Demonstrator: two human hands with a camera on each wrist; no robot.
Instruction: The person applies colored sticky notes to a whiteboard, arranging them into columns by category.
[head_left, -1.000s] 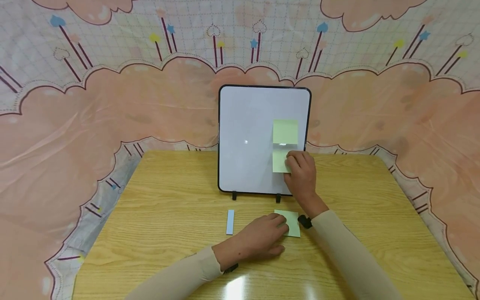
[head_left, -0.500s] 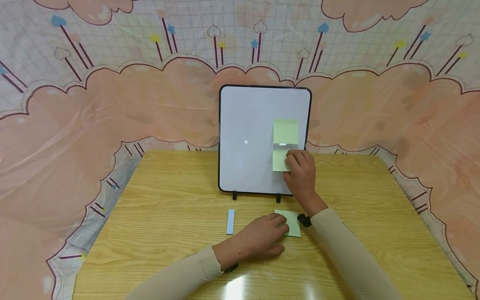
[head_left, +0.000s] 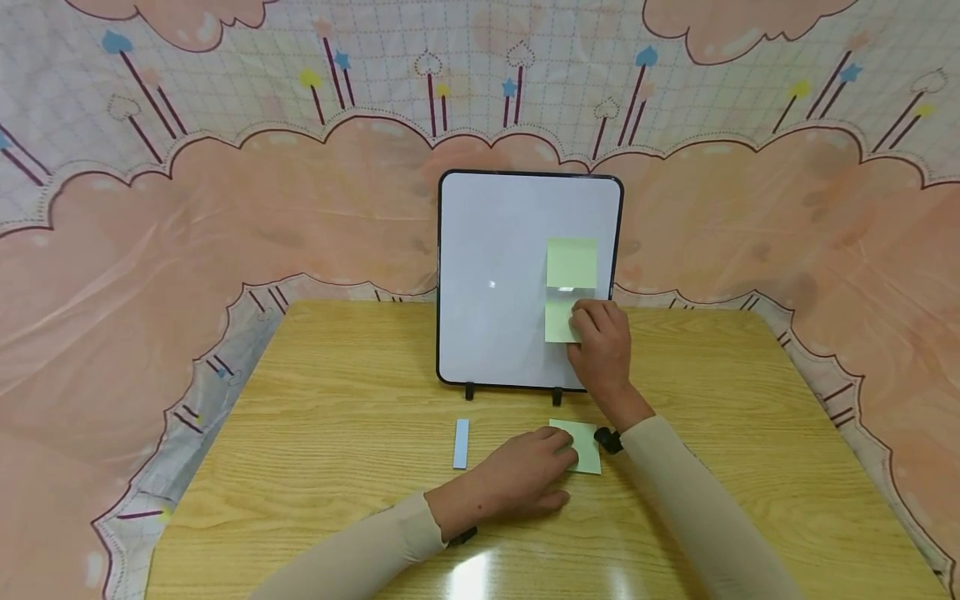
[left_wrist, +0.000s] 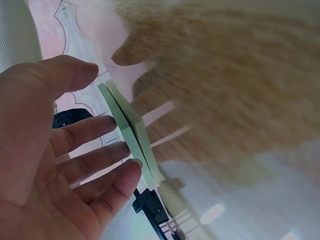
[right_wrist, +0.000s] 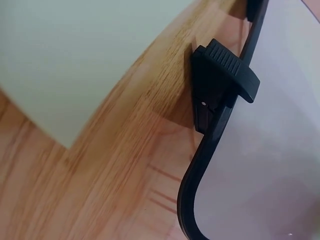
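Note:
In the head view my right hand [head_left: 602, 346] is up at the whiteboard [head_left: 491, 250], its bent fingers at the right side of a pale green sticky note [head_left: 558, 323]. Its fingertips are hidden there. Just above is a second green sticky note [head_left: 572, 263], flat on the board. Down on the table, my left hand [head_left: 525, 471] touches the pad of green sticky notes [head_left: 587, 450] with its fingertips. The left wrist view shows those fingers loosely extended against the pad's edge, the thumb apart. A pale green sheet [right_wrist: 75, 60] fills the right wrist view's upper left.
A narrow light-blue strip [head_left: 461, 443] lies on the wooden table [head_left: 337, 375] left of the pad. Black clip feet [head_left: 469, 391] hold the whiteboard upright, and one clip [right_wrist: 220, 75] is close in the right wrist view. A patterned cloth [head_left: 337, 208] hangs behind.

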